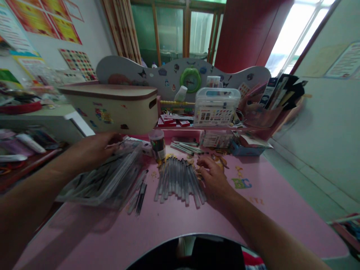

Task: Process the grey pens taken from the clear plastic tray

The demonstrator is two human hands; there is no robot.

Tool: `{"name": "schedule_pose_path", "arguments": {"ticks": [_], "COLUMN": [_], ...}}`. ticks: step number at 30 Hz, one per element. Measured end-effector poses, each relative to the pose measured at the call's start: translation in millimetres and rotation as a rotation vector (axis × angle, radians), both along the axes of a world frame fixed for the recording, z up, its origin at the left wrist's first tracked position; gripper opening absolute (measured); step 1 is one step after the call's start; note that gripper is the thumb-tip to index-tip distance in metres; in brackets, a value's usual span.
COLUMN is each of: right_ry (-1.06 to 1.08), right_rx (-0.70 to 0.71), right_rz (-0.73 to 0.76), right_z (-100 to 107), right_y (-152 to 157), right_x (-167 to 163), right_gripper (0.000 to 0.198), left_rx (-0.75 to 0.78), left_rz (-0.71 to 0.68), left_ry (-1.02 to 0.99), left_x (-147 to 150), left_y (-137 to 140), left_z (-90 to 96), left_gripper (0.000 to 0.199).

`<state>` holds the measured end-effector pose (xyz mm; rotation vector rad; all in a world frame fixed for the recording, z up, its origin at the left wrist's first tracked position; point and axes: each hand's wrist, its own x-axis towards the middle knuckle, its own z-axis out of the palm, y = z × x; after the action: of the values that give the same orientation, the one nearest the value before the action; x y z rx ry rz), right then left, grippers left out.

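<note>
Pens (180, 182) and printed "C" (244, 183) on desk (275, 217)

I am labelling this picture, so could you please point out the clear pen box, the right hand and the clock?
Clear pen box (124, 176): head view, on its side wall.
Right hand (214, 179): head view, on the back.
Clock (190, 80): head view, on the dial.
</note>
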<state>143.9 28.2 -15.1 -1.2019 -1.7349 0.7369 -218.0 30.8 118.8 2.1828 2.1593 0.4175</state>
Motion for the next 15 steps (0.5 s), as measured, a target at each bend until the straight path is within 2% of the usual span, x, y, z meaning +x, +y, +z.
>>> {"name": "schedule_pose_path", "arguments": {"ticks": [3,5,7,9,10,12,15], "right_ry": [-0.023,-0.052,-0.104,-0.195,-0.249,-0.34,-0.47], "right_rx": [0.013,0.022,0.018,0.001,-0.012,-0.048,-0.12], "right_rz": [0.003,0.005,-0.021,-0.062,-0.072,-0.069,0.011], "right_z": [-1,-2,-3,-3,-3,-1,4], "right_y": [0,1,3,5,6,6,4], "right_x": [0,0,1,3,5,7,9], "right_gripper": [0.022,0.021,0.021,0.018,0.015,0.01,0.009], "left_rx": [0.059,0.198,0.383,0.478,0.514,0.452,0.083], "left_rz": [0.047,0.045,0.001,-0.099,-0.163,-0.297,-0.319], "left_ry": [0.045,0.018,-0.042,-0.15,-0.268,-0.643,-1.211], "left_x": [4,14,32,58,74,106,147], "left_y": [-7,-18,-33,-49,-55,-65,-65], "left_z": [5.8,10.9,15.0,15.0,12.5,1.4,-27.8], "left_gripper": [0.037,0.037,0.037,0.031,0.025,0.014,0.011]}}
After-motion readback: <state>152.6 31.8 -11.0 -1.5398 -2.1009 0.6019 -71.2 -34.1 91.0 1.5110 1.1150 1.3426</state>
